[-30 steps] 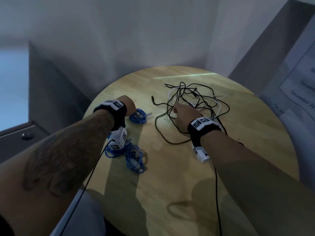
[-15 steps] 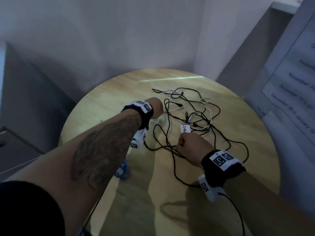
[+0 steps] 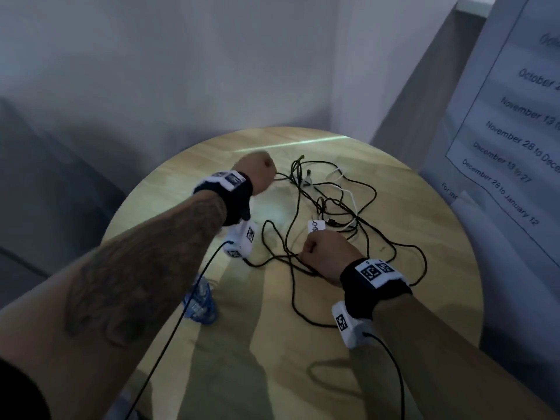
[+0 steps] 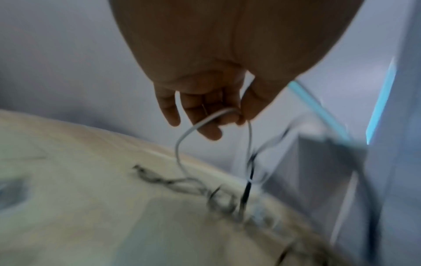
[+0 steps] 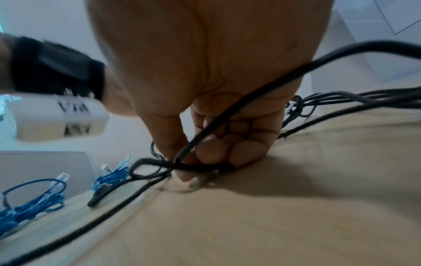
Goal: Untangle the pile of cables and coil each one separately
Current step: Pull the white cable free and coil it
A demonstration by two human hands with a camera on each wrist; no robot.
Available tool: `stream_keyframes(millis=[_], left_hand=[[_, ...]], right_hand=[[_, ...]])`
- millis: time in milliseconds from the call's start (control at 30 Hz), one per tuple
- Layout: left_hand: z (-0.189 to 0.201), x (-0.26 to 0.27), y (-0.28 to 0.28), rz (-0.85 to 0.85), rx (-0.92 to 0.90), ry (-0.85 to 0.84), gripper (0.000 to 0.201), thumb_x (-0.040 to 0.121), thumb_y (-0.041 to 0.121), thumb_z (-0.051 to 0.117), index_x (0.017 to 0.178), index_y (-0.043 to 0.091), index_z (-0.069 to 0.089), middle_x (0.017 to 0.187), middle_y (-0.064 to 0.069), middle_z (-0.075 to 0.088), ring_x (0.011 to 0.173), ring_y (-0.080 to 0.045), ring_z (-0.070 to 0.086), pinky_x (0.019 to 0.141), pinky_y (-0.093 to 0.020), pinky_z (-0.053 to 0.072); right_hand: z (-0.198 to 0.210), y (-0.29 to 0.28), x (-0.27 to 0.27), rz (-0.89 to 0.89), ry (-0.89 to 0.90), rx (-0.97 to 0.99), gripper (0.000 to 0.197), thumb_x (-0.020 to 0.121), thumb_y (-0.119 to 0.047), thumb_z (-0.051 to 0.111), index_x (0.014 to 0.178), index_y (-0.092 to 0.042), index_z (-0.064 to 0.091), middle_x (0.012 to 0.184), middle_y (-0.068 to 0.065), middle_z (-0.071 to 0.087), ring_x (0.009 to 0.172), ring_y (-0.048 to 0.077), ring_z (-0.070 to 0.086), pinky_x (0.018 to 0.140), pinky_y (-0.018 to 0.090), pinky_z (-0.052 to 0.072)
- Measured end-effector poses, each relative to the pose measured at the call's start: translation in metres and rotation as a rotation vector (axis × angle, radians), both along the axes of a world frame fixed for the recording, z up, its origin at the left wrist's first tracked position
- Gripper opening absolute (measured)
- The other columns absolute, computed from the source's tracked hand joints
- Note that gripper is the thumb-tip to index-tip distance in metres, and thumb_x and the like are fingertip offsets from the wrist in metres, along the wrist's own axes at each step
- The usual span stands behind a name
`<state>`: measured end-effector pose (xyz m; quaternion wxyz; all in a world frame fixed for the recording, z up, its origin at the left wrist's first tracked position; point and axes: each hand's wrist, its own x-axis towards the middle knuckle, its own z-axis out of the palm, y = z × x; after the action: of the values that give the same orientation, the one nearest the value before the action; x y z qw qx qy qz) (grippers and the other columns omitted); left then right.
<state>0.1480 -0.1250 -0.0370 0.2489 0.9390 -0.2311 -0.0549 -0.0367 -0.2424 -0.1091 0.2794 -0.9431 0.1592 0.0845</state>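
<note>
A loose tangle of black cables with a white cable threaded through it lies on the round wooden table. My left hand is raised over the tangle's far left side. In the left wrist view it pinches a loop of the white cable between thumb and fingers. My right hand is at the near side of the tangle. Its curled fingers grip a black cable against the table. A white tag lies just beyond that hand.
A coiled blue cable lies near the table's left edge, partly under my left forearm. The right wrist view shows two blue coils. A printed sheet of dates hangs at the right. Walls close in behind the table.
My left hand left the blue coil, crossed to the tangle's far left side and now holds the white cable up. My right hand drew back toward me with a black cable.
</note>
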Motion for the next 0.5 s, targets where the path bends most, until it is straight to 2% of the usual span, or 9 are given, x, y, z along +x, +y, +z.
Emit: stream_keyframes(millis=[100, 167, 200, 267, 367, 400, 500], left_hand=[[0.051, 0.001, 0.012, 0.172, -0.602, 0.183, 0.012, 0.094, 0.014, 0.052, 0.084, 0.014, 0.058, 0.073, -0.008, 0.06, 0.06, -0.025, 0.062, 0.065, -0.035, 0.051], [0.087, -0.004, 0.022, 0.217, -0.889, 0.303, 0.012, 0.095, 0.011, 0.052, 0.084, 0.016, 0.055, 0.069, -0.002, 0.051, 0.052, -0.018, 0.056, 0.059, -0.037, 0.054], [0.102, -0.007, 0.024, 0.21, -0.963, 0.331, 0.011, 0.095, 0.011, 0.052, 0.086, 0.015, 0.054, 0.069, -0.002, 0.049, 0.052, -0.017, 0.054, 0.058, -0.037, 0.055], [0.134, -0.018, 0.033, 0.151, -1.029, 0.331, 0.012, 0.095, 0.01, 0.053, 0.085, 0.016, 0.055, 0.066, -0.002, 0.048, 0.05, -0.015, 0.048, 0.052, -0.031, 0.052], [0.171, -0.033, 0.042, 0.058, -1.061, 0.295, 0.015, 0.092, 0.007, 0.054, 0.08, 0.016, 0.055, 0.06, 0.0, 0.042, 0.042, -0.011, 0.032, 0.046, -0.02, 0.03], [0.181, -0.04, 0.044, 0.033, -1.051, 0.286, 0.016, 0.092, 0.007, 0.055, 0.079, 0.016, 0.056, 0.06, 0.0, 0.041, 0.041, -0.011, 0.03, 0.046, -0.02, 0.025], [0.204, -0.063, 0.045, -0.081, -0.959, 0.275, 0.014, 0.09, 0.009, 0.059, 0.078, 0.015, 0.059, 0.06, 0.0, 0.04, 0.044, -0.011, 0.028, 0.047, -0.022, 0.022]], right_hand=[[-0.001, 0.001, -0.002, -0.001, -0.022, -0.01, 0.014, 0.088, -0.033, 0.067, 0.087, -0.018, 0.066, 0.095, -0.001, 0.067, 0.092, 0.018, 0.06, 0.074, 0.027, 0.045], [-0.002, 0.001, -0.005, 0.007, -0.029, -0.016, 0.014, 0.089, -0.029, 0.065, 0.089, -0.016, 0.066, 0.095, 0.002, 0.066, 0.094, 0.021, 0.061, 0.076, 0.029, 0.049], [-0.002, -0.001, -0.007, -0.008, -0.04, -0.016, 0.012, 0.089, -0.028, 0.064, 0.089, -0.016, 0.067, 0.096, 0.003, 0.067, 0.094, 0.022, 0.062, 0.076, 0.031, 0.051], [0.012, -0.005, -0.014, -0.12, -0.145, -0.013, 0.01, 0.09, -0.029, 0.062, 0.088, -0.02, 0.067, 0.096, 0.002, 0.068, 0.089, 0.023, 0.063, 0.072, 0.031, 0.051], [0.058, -0.01, -0.02, -0.365, -0.54, 0.107, 0.007, 0.091, -0.031, 0.062, 0.089, -0.025, 0.063, 0.081, -0.005, 0.065, 0.078, 0.019, 0.061, 0.069, 0.031, 0.049], [0.078, -0.007, -0.02, -0.399, -0.668, 0.194, 0.008, 0.091, -0.032, 0.064, 0.095, -0.024, 0.063, 0.078, -0.008, 0.062, 0.075, 0.015, 0.06, 0.071, 0.031, 0.049], [0.141, 0.014, -0.014, -0.336, -0.908, 0.335, 0.036, 0.09, -0.042, 0.068, 0.121, -0.025, 0.058, 0.083, -0.01, 0.054, 0.073, 0.006, 0.053, 0.072, 0.023, 0.046]])
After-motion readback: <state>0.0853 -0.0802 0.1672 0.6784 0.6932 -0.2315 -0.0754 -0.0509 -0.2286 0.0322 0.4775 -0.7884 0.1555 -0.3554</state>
